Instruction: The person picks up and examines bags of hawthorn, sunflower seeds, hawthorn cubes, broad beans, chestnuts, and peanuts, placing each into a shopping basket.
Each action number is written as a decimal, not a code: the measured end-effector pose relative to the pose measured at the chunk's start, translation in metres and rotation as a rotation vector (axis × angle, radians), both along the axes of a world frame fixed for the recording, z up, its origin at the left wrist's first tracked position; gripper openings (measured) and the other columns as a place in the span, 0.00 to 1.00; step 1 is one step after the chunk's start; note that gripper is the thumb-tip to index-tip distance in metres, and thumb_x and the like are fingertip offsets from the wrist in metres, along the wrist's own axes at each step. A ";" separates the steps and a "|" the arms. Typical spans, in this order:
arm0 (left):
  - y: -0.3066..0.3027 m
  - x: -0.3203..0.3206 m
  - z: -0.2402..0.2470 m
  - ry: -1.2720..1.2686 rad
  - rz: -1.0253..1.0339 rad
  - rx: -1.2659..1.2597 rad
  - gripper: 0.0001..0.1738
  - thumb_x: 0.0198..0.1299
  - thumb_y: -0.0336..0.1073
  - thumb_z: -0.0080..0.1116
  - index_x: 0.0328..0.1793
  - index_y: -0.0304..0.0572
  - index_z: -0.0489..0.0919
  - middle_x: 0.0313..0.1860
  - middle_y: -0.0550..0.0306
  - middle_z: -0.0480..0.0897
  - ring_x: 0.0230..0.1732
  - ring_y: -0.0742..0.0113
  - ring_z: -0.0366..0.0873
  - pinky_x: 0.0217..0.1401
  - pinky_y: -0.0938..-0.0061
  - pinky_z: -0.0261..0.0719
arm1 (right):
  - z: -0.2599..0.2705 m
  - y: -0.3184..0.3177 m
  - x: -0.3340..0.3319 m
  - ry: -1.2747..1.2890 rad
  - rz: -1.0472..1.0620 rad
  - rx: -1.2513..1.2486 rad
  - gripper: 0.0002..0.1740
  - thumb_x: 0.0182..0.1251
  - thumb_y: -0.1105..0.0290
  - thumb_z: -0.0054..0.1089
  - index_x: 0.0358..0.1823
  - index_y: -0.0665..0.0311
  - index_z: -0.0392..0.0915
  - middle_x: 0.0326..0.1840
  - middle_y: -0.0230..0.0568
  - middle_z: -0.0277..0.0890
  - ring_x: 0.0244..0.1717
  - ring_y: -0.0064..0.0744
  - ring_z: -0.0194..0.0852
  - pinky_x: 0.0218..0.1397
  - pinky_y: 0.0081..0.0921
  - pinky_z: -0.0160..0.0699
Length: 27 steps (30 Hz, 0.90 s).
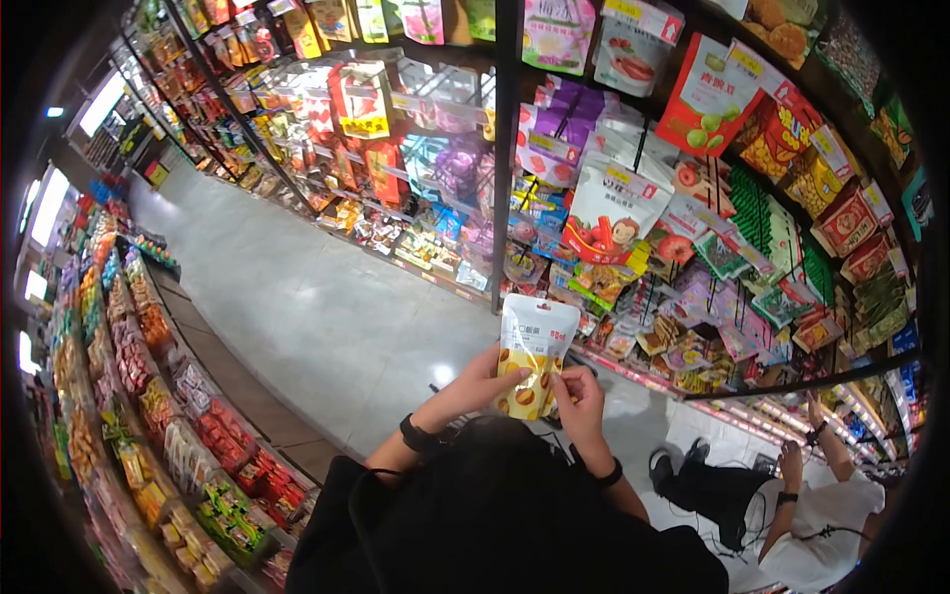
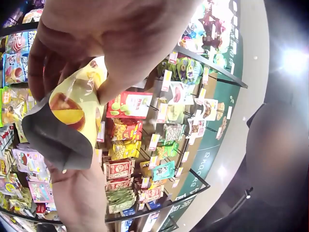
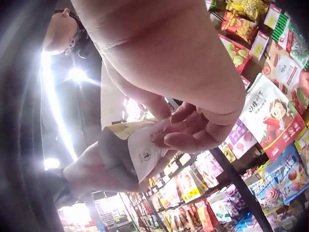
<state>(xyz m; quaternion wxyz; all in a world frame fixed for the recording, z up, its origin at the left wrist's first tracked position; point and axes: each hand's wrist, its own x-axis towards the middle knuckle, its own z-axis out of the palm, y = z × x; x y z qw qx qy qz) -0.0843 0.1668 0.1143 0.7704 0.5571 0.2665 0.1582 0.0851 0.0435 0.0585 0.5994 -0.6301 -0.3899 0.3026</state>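
Note:
A white and yellow snack pouch (image 1: pixel 535 342) stands upright in front of the body, its printed front towards me and its hang hole at the top. My left hand (image 1: pixel 482 382) grips its left side, with the thumb across the front. At the lower right edge, my right hand (image 1: pixel 584 408) pinches the pouch between thumb and fingers. From below, the left wrist view shows the grey bottom (image 2: pixel 60 137) and pictures of round yellow-brown food. The white back panel (image 3: pixel 145 152) appears in the right wrist view, partly hidden by the right fingers (image 3: pixel 181 137).
Racks of hanging snack bags (image 1: pixel 618 208) curve along the front and right. Another shelf (image 1: pixel 213 421) of packaged sweets runs down the left. Grey floor (image 1: pixel 297 297) lies between them. Another person in a white shirt (image 1: pixel 826 525) is close by at the lower right.

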 end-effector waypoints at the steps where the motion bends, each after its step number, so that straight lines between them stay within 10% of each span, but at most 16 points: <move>1: -0.001 -0.001 0.002 -0.014 0.003 0.020 0.27 0.71 0.35 0.58 0.71 0.33 0.65 0.61 0.53 0.79 0.59 0.70 0.77 0.62 0.72 0.76 | -0.004 -0.002 -0.001 0.101 0.013 0.012 0.06 0.72 0.75 0.61 0.40 0.67 0.72 0.33 0.31 0.78 0.31 0.12 0.74 0.33 0.14 0.73; 16: 0.082 -0.032 -0.002 0.088 0.061 -0.007 0.24 0.70 0.37 0.58 0.68 0.36 0.70 0.60 0.57 0.81 0.59 0.73 0.77 0.64 0.73 0.74 | 0.007 0.084 -0.022 0.274 0.147 -0.123 0.07 0.73 0.69 0.61 0.44 0.64 0.74 0.35 0.25 0.76 0.34 0.09 0.70 0.36 0.12 0.68; 27: 0.329 -0.056 -0.047 0.146 0.074 0.054 0.24 0.63 0.36 0.67 0.62 0.34 0.75 0.52 0.57 0.84 0.48 0.74 0.82 0.47 0.76 0.82 | -0.066 0.322 -0.055 0.066 0.197 -0.091 0.18 0.75 0.68 0.58 0.61 0.68 0.69 0.48 0.36 0.78 0.45 0.20 0.77 0.45 0.20 0.76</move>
